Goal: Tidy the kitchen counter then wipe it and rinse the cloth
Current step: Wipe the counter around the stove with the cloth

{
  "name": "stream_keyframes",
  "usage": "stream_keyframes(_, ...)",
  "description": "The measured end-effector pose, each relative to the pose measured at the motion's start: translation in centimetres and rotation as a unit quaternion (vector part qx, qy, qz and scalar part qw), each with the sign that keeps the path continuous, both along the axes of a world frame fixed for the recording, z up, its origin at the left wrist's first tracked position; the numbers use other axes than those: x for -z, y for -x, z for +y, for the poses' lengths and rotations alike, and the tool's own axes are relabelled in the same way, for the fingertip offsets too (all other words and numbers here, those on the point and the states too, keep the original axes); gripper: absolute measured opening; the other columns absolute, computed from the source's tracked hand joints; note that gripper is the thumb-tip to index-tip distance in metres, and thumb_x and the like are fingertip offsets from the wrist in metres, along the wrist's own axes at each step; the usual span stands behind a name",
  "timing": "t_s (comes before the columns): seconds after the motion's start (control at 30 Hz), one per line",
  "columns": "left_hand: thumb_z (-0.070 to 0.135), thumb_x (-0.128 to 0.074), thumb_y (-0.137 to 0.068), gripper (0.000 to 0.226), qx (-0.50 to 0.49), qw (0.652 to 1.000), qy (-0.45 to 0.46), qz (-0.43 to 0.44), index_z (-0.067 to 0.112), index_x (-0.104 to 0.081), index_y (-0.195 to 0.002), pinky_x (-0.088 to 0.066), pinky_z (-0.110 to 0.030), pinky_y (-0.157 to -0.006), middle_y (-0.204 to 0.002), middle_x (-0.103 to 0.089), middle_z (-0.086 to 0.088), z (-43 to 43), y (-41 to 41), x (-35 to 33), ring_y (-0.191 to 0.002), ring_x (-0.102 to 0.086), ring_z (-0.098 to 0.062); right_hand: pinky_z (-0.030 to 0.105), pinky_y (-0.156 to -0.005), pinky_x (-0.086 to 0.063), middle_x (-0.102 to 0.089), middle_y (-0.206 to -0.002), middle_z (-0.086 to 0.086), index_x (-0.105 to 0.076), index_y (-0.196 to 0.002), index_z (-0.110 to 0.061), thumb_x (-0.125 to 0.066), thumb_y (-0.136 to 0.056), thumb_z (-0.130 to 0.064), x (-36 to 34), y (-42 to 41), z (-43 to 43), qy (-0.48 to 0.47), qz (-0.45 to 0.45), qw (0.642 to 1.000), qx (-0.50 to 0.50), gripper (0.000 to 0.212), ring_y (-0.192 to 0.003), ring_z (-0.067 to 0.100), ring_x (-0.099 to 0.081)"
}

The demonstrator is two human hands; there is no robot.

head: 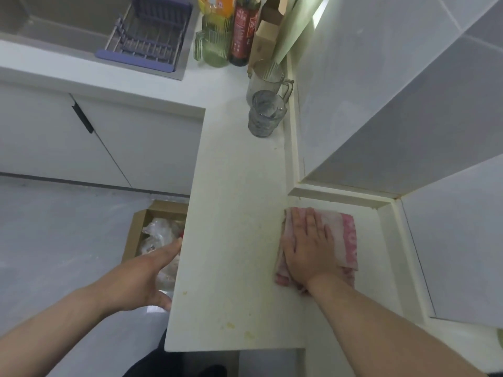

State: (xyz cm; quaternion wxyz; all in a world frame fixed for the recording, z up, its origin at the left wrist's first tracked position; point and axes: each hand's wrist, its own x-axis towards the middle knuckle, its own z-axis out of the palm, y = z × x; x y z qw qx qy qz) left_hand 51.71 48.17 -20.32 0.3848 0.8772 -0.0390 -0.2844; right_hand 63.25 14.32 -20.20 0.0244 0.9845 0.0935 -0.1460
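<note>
White countertop (234, 202) is seen running away from the viewer along a tiled wall (381, 99), with small yellowish specks scattered near its near edge. At the far end a sink (54, 25) is set into the counter, and a purple-framed drying rack (148, 34) is laid across it. Beside the sink, a ribbed green jug (213, 43), a dark bottle (243, 31) and two clear glass cups (265, 112) are grouped against the wall.

The right hand (309, 248) is laid flat, palm down, on a folded pink cloth (344, 235), with the fingers straight and pointed away from the viewer; nothing is gripped, the cloth is only pressed against the counter. The cloth is found on the right part of the counter, near the wall recess, its long axis running roughly away from the viewer.

The left hand (141, 281) is held beyond the counter's left edge, fingers extended and loose, holding nothing. Below it, a cardboard box (141, 224) with crumpled plastic inside is seen on the floor.
</note>
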Motion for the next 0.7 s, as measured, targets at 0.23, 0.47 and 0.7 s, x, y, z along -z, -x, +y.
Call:
stream_keyframes(0.23, 0.041, -0.072, -0.084, 0.089, -0.042, 0.999, -0.015, -0.009, 0.069, -0.007, -0.138, -0.046, -0.02, -0.091, -0.129, -0.051, 0.032, 0.1, 0.0, 1.0, -0.122, -0.052, -0.003, 0.045, -0.122, -0.005, -0.005, -0.165, 0.009, -0.005, -0.157, -0.022, 0.004, -0.083, -0.054, 0.1, -3.2, 0.4, 0.022, -0.025, 0.999, 0.023, 0.081, -0.151, 0.024, -0.003)
stream_keyframes(0.47, 0.011, -0.048, -0.095, 0.046, -0.236, 0.934, 0.23, 0.135, 0.05, -0.053, -0.12, -0.048, -0.011, -0.082, -0.104, -0.065, 0.038, -1.7, -0.2, -0.1, -0.099, -0.061, 0.011, 0.044, -0.123, -0.008, -0.01, -0.163, 0.014, -0.009, -0.157, -0.025, -0.003, -0.088, -0.053, -0.1, -0.5, 0.6, -0.017, -0.03, 0.999, 0.038, 0.075, -0.15, 0.029, -0.011)
stream_keyframes(0.7, 0.016, -0.047, -0.093, 0.043, -0.359, 0.825, 0.386, 0.203, 0.02, -0.049, -0.136, -0.042, -0.018, -0.083, -0.128, -0.057, 0.016, -3.2, -0.6, -0.4, -0.138, -0.039, -0.011, 0.035, -0.121, 0.008, 0.011, -0.163, -0.002, 0.006, -0.156, -0.03, -0.003, -0.095, -0.049, -0.2, 9.2, 0.2, -0.043, 0.016, 0.999, 0.0, 0.065, -0.151, 0.015, 0.008)
